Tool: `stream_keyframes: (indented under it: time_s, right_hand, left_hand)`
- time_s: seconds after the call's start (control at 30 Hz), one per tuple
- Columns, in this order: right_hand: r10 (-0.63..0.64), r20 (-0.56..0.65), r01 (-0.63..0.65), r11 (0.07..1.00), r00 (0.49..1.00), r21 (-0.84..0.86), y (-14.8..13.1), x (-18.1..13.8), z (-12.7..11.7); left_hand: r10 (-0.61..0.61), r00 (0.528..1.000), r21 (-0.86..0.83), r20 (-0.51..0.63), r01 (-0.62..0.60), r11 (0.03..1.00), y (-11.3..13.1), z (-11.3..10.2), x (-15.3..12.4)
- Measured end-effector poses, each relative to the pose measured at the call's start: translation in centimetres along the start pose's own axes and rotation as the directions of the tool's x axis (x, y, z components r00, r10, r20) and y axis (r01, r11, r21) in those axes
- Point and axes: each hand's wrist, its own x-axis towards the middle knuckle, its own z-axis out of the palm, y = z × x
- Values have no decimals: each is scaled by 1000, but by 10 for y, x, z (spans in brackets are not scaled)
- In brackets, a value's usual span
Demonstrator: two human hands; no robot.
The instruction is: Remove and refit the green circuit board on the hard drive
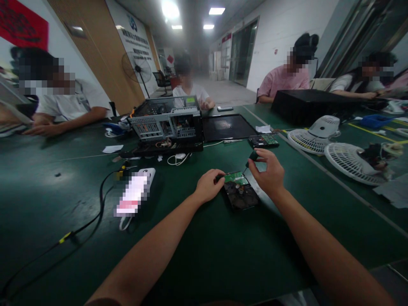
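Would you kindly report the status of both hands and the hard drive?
Right hand gripping screwdriver, tip by green board on hard drive. Left hand at drive's far-left corner. Drive-like unit beyond.

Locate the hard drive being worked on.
In the head view, the hard drive is just right of centre, between the left hand and the right hand, nearer the camera than the computer case.

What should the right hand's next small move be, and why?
I'd probably check that the screwdriver has its tip seated before turning it. The right hand grips its handle, and the shaft points down at the upper right of the green circuit board on the hard drive, but the contact is too small to make out. The left hand is at the drive's left side.
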Motion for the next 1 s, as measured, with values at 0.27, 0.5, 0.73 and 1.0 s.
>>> stream_keyframes:
  time_s: [0.27,0.5,0.73,1.0]
  right_hand:
    - [22,29,-21,999,999,-35,-1,3,-6]
    - [35,35,-34,999,999,-34,-4,3,-7]
    - [38,68,-36,999,997,-21,-7,4,-9]
    - [48,65,-45,997,997,-58,-6,3,-7]
  left_hand:
    - [8,1000,-3,-21,-8,1000,-3,3,1]
    - [-9,1000,-9,-9,9,1000,-5,4,3]
    - [14,1000,-18,-20,-14,1000,-4,3,2]
    - [18,1000,1,-19,-18,1000,-4,3,3]
